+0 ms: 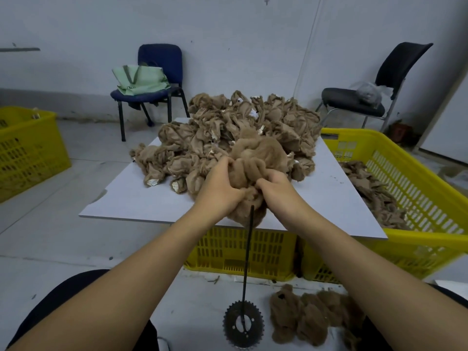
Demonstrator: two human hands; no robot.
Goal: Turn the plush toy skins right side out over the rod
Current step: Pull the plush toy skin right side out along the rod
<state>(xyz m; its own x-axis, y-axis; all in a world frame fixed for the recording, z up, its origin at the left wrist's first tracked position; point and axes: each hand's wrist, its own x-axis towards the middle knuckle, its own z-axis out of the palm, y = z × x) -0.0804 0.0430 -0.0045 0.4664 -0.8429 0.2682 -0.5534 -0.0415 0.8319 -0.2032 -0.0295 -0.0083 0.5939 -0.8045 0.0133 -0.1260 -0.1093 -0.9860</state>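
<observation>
indoors, both hands (left [219, 184], right [274, 186]) grip a plush skin [255, 158], seemingly on the rod [247, 257], above a white board [141, 198].

Bare board [141, 198] left of hands, skin pile [228, 127] behind.

- Small toy-making workshop, piecework setup, not a home or office.
- Bare grey concrete floor [76, 236], scuffed plain wall [228, 34], no finish.
- Worktop [329, 193] is a white board laid on yellow plastic crates [240, 252].
- Bulk heap of inside-out brown plush skins [228, 133] on it, all the same pattern.
- More yellow crates: one on the right [417, 198] with skins in it, one on the left [27, 150].
- Improvised jig: black rod [247, 262] standing on a sprocket base [243, 325] on the floor.
- Turned furry skins [311, 317] piled on the floor beside the jig.
- Two plain chairs [162, 72] at the wall, green bag [140, 81] on one.
</observation>
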